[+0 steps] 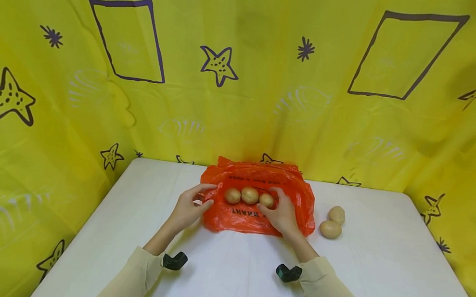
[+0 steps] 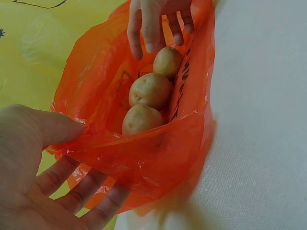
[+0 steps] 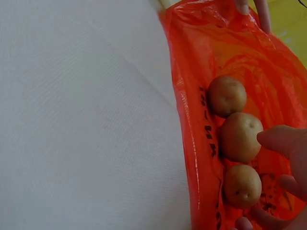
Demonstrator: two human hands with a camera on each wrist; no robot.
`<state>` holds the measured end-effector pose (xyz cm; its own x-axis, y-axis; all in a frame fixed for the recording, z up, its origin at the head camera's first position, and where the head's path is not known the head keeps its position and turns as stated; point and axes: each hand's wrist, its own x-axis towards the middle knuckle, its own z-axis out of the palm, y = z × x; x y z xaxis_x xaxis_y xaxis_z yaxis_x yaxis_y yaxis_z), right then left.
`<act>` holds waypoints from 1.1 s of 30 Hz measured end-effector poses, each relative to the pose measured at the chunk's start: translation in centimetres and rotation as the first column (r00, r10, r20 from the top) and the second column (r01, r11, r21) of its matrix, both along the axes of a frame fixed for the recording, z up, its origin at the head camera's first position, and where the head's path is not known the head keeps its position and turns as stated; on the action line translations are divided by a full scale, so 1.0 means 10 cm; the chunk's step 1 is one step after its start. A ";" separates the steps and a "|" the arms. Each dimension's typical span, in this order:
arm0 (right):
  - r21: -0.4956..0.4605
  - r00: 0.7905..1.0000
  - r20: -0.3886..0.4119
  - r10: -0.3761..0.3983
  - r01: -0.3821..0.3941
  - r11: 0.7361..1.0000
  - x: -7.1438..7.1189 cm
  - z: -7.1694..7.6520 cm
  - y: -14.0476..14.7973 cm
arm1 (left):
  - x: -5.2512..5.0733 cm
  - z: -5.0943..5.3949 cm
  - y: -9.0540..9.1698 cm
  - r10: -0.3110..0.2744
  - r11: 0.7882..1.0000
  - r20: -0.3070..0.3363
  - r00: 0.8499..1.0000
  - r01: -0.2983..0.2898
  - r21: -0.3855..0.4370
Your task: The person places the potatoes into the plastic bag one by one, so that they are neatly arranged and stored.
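Observation:
A red plastic bag (image 1: 239, 223) with dark printing lies spread on the table, its mouth gaping. Three potatoes sit in a row inside it: a left potato (image 1: 232, 196), a middle potato (image 1: 250, 195) and a right potato (image 1: 266, 200). At the bag's left edge, my left hand (image 1: 188, 208) holds the thin film, thumb (image 2: 62, 128) on one side and fingers behind it. My right hand (image 1: 281, 214) is over the bag beside the right potato, its fingers loosely bent and spread. In the right wrist view, its thumb (image 3: 276, 139) reaches the middle potato's edge.
Two more potatoes, one behind (image 1: 337, 214) and one in front (image 1: 330, 229), lie together on the white table (image 1: 229, 273) right of the bag. A yellow patterned curtain (image 1: 249, 120) hangs behind and along both sides. Dark devices are at both wrists.

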<state>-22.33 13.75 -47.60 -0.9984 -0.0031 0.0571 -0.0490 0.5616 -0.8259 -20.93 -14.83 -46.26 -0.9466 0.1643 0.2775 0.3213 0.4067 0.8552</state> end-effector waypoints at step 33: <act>0.030 0.983 -0.056 0.174 -0.173 0.985 0.43 0.28 0.09 | -0.01 -0.04 -0.01 -0.022 1.000 -0.010 1.000 0.022 0.019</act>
